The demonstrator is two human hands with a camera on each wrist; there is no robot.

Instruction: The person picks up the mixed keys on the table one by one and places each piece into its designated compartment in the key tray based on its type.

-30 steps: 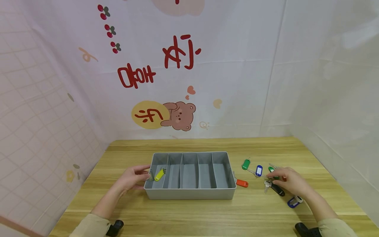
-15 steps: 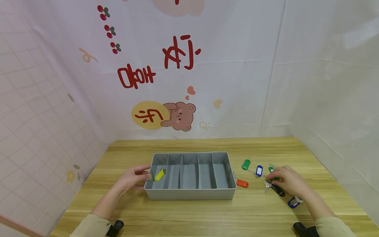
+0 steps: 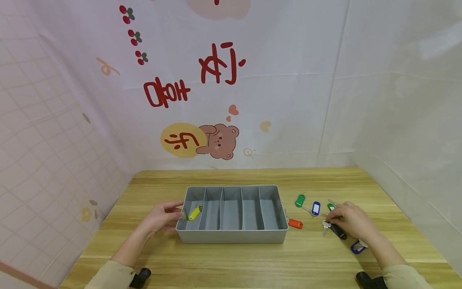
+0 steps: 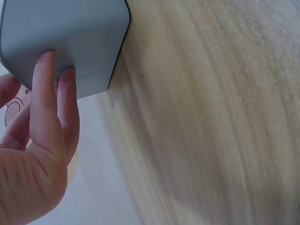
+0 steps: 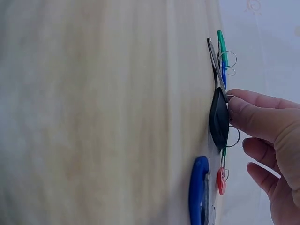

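Observation:
A grey compartment box (image 3: 231, 237) stands on the table, with a yellow key tag (image 3: 195, 213) in its leftmost compartment. My left hand (image 3: 161, 217) holds the box's left end wall; in the left wrist view its fingers (image 4: 45, 93) lie against the outside of that wall. To the right of the box, my right hand (image 3: 353, 220) pinches at the ring of a key with a black tag (image 3: 338, 231). In the right wrist view, thumb and forefinger meet beside the black tag (image 5: 219, 119). A silver key (image 3: 326, 226) lies just left of the tag.
Around the right hand lie green key tags (image 3: 300, 200), a blue tag (image 3: 316, 208) and another blue tag (image 3: 358, 246). Against the box's right end is a red tag (image 3: 295, 223). A white printed cloth (image 3: 288, 120) hangs behind the wooden table (image 3: 231, 265).
The right hand's fingertips have drawn together at the black-tagged key, and its forearm has shifted slightly left. The left hand and the box stay where they were.

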